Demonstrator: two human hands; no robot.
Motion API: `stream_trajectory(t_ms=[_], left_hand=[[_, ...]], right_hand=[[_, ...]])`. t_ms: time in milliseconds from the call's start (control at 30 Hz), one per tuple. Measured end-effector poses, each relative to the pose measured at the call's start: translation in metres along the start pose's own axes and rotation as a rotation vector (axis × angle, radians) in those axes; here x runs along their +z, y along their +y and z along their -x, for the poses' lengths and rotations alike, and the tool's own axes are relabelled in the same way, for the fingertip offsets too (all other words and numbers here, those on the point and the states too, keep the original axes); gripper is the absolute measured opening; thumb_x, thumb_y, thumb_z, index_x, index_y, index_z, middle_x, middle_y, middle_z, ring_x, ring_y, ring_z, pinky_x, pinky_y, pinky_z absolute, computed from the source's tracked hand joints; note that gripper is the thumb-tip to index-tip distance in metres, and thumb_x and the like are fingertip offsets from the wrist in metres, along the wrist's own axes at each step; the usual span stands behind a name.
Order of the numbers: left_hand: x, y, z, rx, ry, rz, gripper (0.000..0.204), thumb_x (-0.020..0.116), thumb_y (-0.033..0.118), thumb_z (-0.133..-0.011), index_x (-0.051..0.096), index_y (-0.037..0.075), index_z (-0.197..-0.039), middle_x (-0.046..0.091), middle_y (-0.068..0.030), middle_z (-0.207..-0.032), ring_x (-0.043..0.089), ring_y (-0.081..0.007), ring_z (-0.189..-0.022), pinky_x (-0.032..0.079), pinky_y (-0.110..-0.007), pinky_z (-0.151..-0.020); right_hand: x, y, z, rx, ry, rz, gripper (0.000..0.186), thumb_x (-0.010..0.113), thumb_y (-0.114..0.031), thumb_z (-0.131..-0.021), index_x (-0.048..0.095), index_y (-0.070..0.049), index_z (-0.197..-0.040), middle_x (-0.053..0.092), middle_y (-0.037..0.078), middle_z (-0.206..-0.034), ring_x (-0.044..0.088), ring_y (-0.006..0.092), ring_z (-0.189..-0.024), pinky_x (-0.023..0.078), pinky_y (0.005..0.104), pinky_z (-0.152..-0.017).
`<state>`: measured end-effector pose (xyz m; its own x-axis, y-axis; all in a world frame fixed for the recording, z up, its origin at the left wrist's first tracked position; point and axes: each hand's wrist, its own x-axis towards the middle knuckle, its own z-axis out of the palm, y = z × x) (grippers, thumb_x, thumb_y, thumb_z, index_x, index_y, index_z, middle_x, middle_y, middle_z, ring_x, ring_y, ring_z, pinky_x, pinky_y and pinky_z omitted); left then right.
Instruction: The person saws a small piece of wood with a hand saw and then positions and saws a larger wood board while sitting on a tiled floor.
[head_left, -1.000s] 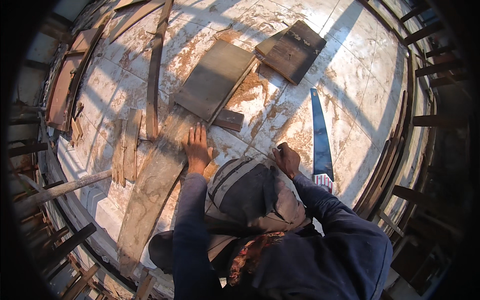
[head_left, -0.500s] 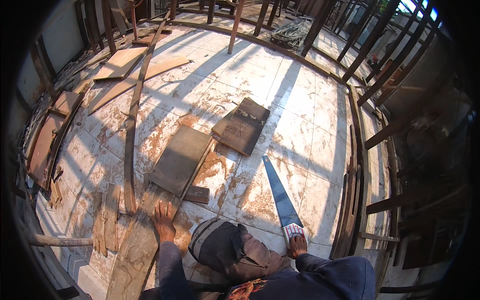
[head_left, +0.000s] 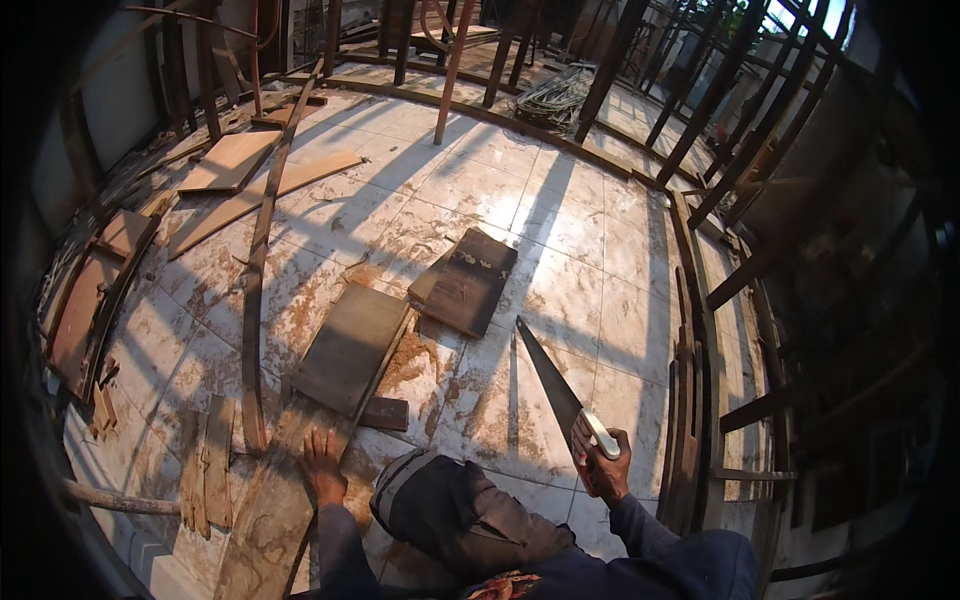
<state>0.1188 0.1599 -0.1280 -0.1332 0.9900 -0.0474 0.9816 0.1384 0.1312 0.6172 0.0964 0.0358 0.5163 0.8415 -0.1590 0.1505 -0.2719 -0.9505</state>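
- Across the room, a dusty tiled floor (head_left: pixel 563 275) carries bands of shadow (head_left: pixel 551 190).
- Along its far edge, dark posts (head_left: pixel 612 70) rise.
- Under the flat, spread left hand (head_left: pixel 324 466) lies a long plank (head_left: pixel 265 512).
- Above the floor, the right hand (head_left: pixel 609 470) grips a saw (head_left: pixel 549 377) by its handle (head_left: pixel 600 434).

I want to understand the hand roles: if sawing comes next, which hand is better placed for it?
Probably the right hand: only it holds the saw. The left hand rests spread on the long plank, away from the saw, so it seems better suited to steadying.
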Motion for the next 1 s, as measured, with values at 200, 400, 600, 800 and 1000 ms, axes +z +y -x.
stream_trajectory(t_ms=[200, 400, 600, 800, 1000], left_hand=[[-0.007, -0.019, -0.003, -0.023, 0.090, 0.184, 0.084, 0.077, 0.021, -0.074, 0.032, 0.019, -0.145, 0.023, -0.0103, -0.157, 0.022, -0.0347, -0.144, 0.024, -0.064, -0.111], [-0.020, -0.008, 0.010, -0.228, -0.074, 0.106, 0.095, 0.079, 0.039, -0.074, 0.027, 0.021, -0.152, 0.014, -0.0116, -0.161, 0.012, -0.0348, -0.148, 0.017, -0.064, -0.114], [-0.031, -0.021, 0.032, -0.232, -0.160, 0.112, 0.090, 0.080, 0.036, -0.074, 0.034, 0.020, -0.149, 0.021, -0.0102, -0.159, 0.017, -0.0325, -0.147, 0.021, -0.060, -0.115], [-0.051, -0.001, 0.016, -0.239, -0.146, 0.105, 0.090, 0.082, 0.033, -0.072, 0.035, 0.025, -0.149, 0.028, -0.0109, -0.155, 0.025, -0.0341, -0.142, 0.023, -0.061, -0.112], [-0.043, -0.006, 0.010, -0.279, -0.203, 0.041, 0.088, 0.078, 0.023, -0.075, 0.032, 0.029, -0.149, 0.019, -0.0143, -0.158, 0.020, -0.0367, -0.144, 0.016, -0.063, -0.114]], right_hand=[[0.108, -0.085, -0.023, -0.560, -0.257, -0.066, 0.041, 0.071, -0.016, -0.084, 0.054, 0.002, -0.117, 0.065, 0.011, -0.093, 0.063, 0.0170, -0.083, 0.052, 0.0305, -0.072], [0.193, -0.054, -0.028, -0.501, -0.718, -0.040, 0.049, 0.068, -0.010, -0.086, 0.054, 0.005, -0.131, 0.066, 0.016, -0.116, 0.064, 0.0196, -0.105, 0.050, 0.0328, -0.091], [0.254, -0.019, 0.004, -0.611, -1.037, 0.044, 0.051, 0.069, -0.008, -0.084, 0.056, -0.004, -0.133, 0.068, 0.017, -0.114, 0.069, 0.0232, -0.099, 0.051, 0.0340, -0.084], [0.249, 0.024, -0.011, -0.462, -1.074, 0.084, 0.055, 0.068, -0.009, -0.083, 0.054, -0.009, -0.136, 0.065, 0.016, -0.123, 0.068, 0.0271, -0.105, 0.051, 0.0338, -0.088], [0.177, 0.015, -0.003, -0.437, -1.073, 0.145, 0.055, 0.069, -0.012, -0.081, 0.055, -0.007, -0.134, 0.065, 0.017, -0.123, 0.069, 0.0276, -0.104, 0.053, 0.0348, -0.086]])
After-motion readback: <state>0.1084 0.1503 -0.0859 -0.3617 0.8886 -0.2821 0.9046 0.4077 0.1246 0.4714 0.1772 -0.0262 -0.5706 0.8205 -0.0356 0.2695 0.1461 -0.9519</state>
